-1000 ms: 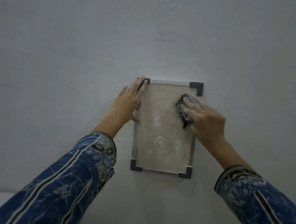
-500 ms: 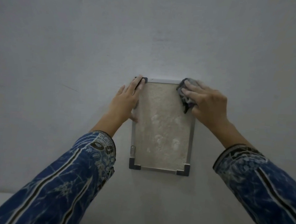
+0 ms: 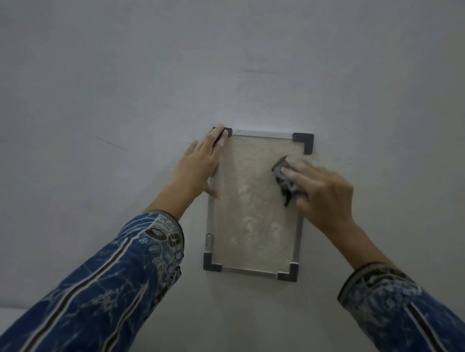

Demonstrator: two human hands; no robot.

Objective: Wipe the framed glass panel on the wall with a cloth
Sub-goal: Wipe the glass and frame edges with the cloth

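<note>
- My right hand point(image 3: 324, 195) has its grip on a dark grey cloth point(image 3: 286, 183), fingers point(image 3: 298, 175) spread flat over it and pressing it to the glass.
- The cloth is bunched; part of it pokes out above my fingertips and a ragged end hangs below them.
- That grip sits on the upper right part of the framed glass panel point(image 3: 251, 204), just below and to the left of the dark upper right corner piece point(image 3: 304, 142).
- The panel hangs upright on the pale wall point(image 3: 233, 53); its metal frame has dark caps at all four corners.
- Below and to the left of the cloth, the glass looks cloudy, with paler smears near the middle and lower part.
- My left hand point(image 3: 199, 165) grasps nothing; it lies open and flat, well to the left of the cloth, across the frame's left edge, fingertips on the upper left corner cap and thumb on the glass.
- Both forearms wear blue patterned sleeves point(image 3: 104, 290).
- A small metal fitting point(image 3: 208, 241) sits low on the left frame edge.
</note>
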